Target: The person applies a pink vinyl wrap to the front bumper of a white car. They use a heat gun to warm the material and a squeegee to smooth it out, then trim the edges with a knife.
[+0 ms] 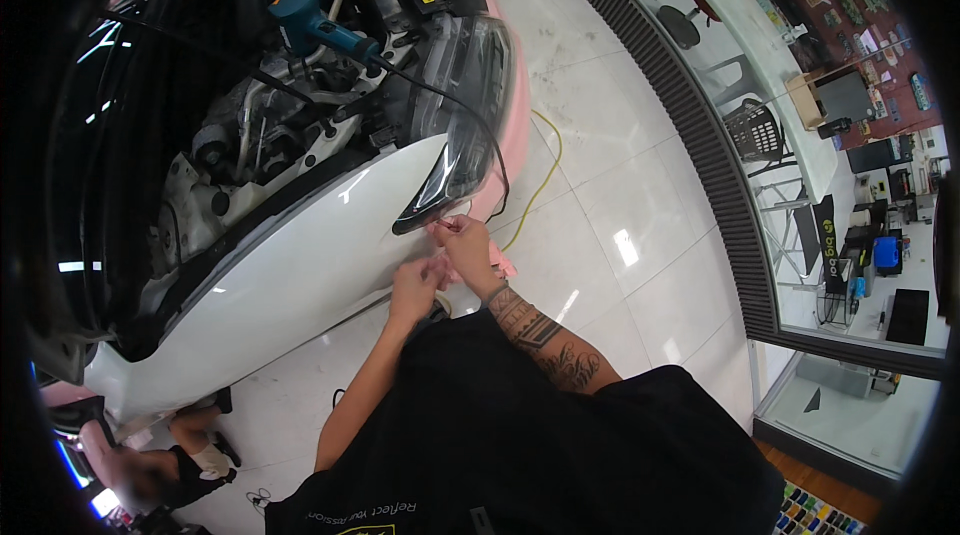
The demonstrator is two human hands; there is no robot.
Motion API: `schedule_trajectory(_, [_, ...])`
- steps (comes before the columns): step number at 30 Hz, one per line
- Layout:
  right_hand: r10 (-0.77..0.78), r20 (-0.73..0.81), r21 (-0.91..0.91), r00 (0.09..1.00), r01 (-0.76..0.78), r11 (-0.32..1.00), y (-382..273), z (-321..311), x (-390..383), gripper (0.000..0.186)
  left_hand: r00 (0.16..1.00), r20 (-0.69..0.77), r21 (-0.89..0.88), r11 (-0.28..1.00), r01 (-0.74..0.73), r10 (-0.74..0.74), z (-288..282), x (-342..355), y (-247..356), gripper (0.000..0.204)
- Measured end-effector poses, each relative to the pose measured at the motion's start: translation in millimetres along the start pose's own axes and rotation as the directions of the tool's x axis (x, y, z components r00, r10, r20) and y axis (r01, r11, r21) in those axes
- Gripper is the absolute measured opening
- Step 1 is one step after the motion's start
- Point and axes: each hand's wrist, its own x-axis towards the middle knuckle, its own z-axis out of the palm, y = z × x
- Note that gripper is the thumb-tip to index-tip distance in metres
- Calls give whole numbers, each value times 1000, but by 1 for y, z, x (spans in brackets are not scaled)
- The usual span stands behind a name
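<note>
My right hand (463, 243) is closed in a pinch just below the pointed lower corner of the car's headlight (458, 120). Its fingertips are against the seam beside the white fender (300, 250); what they pinch is too small to make out. A little lower and to the left, my left hand (416, 285) has its fingers bunched on a loose piece of pink film (452, 275). More of this film hangs beyond my right wrist. The front bumper (515, 100) has the same pink colour.
A teal heat gun (318, 23) lies over the engine bay (265, 100), its black cord draped across the headlight. A yellow cable (545, 185) runs over the tiled floor. Another person (185, 460) is low beside the car at lower left. A glass partition stands to the right.
</note>
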Motion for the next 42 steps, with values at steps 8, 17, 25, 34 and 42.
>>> schedule_trajectory(8, [442, 220, 534, 870, -487, 691, -10, 4, -1, 14, 993, 98, -66, 995, 77, -71, -1, -11, -7, 19])
schedule_trajectory(17, [452, 22, 587, 892, -377, 716, -9, 15, 4, 6, 985, 138, -111, 986, 122, -106, -9, -12, -17, 22])
schedule_trajectory(25, [218, 377, -210, 900, -146, 967, 9, -73, -22, 20, 967, 188, -275, 936, 218, -170, -7, -14, -21, 25])
schedule_trajectory(34, [246, 583, -201, 775, -155, 967, -19, -111, -19, 32, 957, 235, -265, 958, -108, 173, 39, -1, 24, 20])
schedule_trajectory(42, [253, 799, -228, 546, -114, 967, 11, -141, 56, 23, 985, -171, -257, 966, -30, -15, 85, 20, 28, 11])
